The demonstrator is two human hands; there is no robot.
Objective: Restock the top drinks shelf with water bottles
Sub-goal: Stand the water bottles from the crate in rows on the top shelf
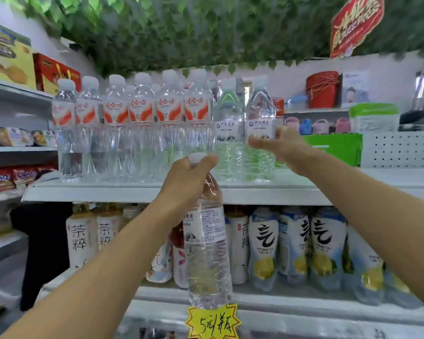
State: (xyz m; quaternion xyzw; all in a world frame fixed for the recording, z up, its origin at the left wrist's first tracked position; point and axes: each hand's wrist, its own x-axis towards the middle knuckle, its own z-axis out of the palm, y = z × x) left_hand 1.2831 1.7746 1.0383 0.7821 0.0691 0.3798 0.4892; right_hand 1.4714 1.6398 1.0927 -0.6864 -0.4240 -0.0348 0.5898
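Note:
On the white top shelf [157,192] stands a row of several clear water bottles with red-and-white labels [142,128]. At the row's right end stand two bottles with white-and-blue labels; the left one [229,133] stands free. My right hand [279,143] grips the rightmost bottle [260,111] around its label, upright on the shelf. My left hand [189,177] holds another clear water bottle [207,253] by its neck and cap. It hangs upright in front of the shelf edge, below the row.
The shelf below holds tea and lemon drink bottles [264,245]. A yellow price tag [213,321] sticks up at the bottom. A green box [333,148] stands right of the water row. Snack shelves [15,143] line the left. Hanging leaves [194,33] cover the space above.

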